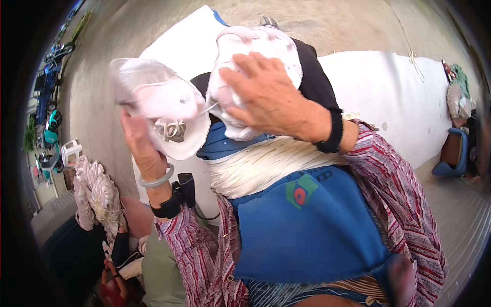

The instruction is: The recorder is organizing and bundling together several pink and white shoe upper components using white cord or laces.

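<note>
My left hand (140, 140) grips the edge of a white, curved, padded piece (161, 97), blurred on its far side. Its fingers are partly hidden behind the piece. Below it shows a round opening edged by a white rim (197, 140), with something greyish and looped inside. To the right, a second white piece (284, 43) with thick rounded segments lies over my dark-clothed lap. My right hand (263, 89) rests flat on it, fingers spread. A thin white cord (208, 109) runs between the two pieces. I cannot tell what kind of article they are.
A blue cloth (302, 235) covers my lap, with a cream patterned cloth (255, 169) across it. White sheeting (378, 92) lies on the ground. At left hang bundled whitish pieces (94, 192), near another person's hands (110, 268). A blue-and-brown chair (452, 153) stands right.
</note>
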Action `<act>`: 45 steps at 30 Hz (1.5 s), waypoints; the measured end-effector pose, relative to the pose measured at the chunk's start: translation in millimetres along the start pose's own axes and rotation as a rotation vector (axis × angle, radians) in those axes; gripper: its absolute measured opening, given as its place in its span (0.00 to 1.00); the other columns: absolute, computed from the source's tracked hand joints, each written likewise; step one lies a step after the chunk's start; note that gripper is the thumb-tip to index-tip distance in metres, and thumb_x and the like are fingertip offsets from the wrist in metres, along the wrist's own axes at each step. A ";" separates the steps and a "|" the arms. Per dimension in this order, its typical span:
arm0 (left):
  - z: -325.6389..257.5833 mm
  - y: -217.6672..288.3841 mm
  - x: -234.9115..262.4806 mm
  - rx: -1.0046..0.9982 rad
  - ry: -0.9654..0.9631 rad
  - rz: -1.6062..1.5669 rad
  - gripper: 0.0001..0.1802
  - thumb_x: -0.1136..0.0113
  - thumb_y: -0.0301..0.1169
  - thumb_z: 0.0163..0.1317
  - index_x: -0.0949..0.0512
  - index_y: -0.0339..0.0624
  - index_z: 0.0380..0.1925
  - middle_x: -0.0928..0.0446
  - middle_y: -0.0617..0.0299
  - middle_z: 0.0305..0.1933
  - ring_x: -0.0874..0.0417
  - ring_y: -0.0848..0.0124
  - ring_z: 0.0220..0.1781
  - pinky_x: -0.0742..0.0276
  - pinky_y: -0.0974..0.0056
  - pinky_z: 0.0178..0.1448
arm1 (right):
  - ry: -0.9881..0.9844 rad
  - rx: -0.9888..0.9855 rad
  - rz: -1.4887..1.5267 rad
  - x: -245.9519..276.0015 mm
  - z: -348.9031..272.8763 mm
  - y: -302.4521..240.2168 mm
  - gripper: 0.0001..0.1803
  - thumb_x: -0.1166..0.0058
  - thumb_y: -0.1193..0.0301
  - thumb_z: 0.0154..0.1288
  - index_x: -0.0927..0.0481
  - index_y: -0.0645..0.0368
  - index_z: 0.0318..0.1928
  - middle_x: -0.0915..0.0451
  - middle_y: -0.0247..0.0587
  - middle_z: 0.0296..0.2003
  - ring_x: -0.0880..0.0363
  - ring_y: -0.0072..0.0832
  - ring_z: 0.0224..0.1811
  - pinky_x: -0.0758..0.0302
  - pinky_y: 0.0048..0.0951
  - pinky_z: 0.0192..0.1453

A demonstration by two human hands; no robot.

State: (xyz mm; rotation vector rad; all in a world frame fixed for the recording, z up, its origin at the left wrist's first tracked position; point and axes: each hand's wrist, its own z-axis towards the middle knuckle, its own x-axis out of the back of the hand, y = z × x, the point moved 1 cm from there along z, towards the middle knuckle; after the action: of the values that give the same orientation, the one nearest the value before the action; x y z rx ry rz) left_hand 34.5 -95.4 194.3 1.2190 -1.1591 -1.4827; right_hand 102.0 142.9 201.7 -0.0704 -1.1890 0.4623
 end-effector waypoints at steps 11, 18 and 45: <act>-38.9 -75.9 -7.9 -0.216 0.124 0.057 0.36 0.42 0.34 0.55 0.41 0.27 0.61 0.25 0.47 0.46 0.23 0.58 0.49 0.32 0.54 0.63 | 0.027 -0.016 0.137 -12.6 1.4 15.4 0.24 0.43 0.63 0.54 0.27 0.57 0.51 0.32 0.55 0.53 0.33 0.48 0.57 0.38 0.46 0.59; -31.9 -6.4 -4.2 0.054 0.157 -0.013 0.34 0.36 0.27 0.52 0.40 0.30 0.57 0.26 0.51 0.45 0.21 0.69 0.41 0.23 0.69 0.42 | -0.089 -0.083 0.300 -7.9 12.0 39.3 0.27 0.46 0.63 0.51 0.25 0.57 0.53 0.30 0.54 0.56 0.30 0.46 0.58 0.32 0.38 0.62; -87.7 -33.9 -123.6 -0.581 -0.347 0.779 0.32 0.45 0.23 0.52 0.37 0.38 0.60 0.29 0.48 0.29 0.25 0.55 0.25 0.27 0.54 0.30 | -0.235 -0.580 0.871 35.3 -27.9 39.6 0.41 0.40 0.62 0.55 0.41 0.70 0.64 0.35 0.55 0.59 0.36 0.40 0.63 0.39 0.39 0.66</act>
State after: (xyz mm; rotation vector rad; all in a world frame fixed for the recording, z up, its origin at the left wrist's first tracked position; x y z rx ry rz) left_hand 136.7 20.1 175.5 0.0748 -1.1186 -1.2832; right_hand 125.3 197.4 210.4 -1.0899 -1.4629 0.8810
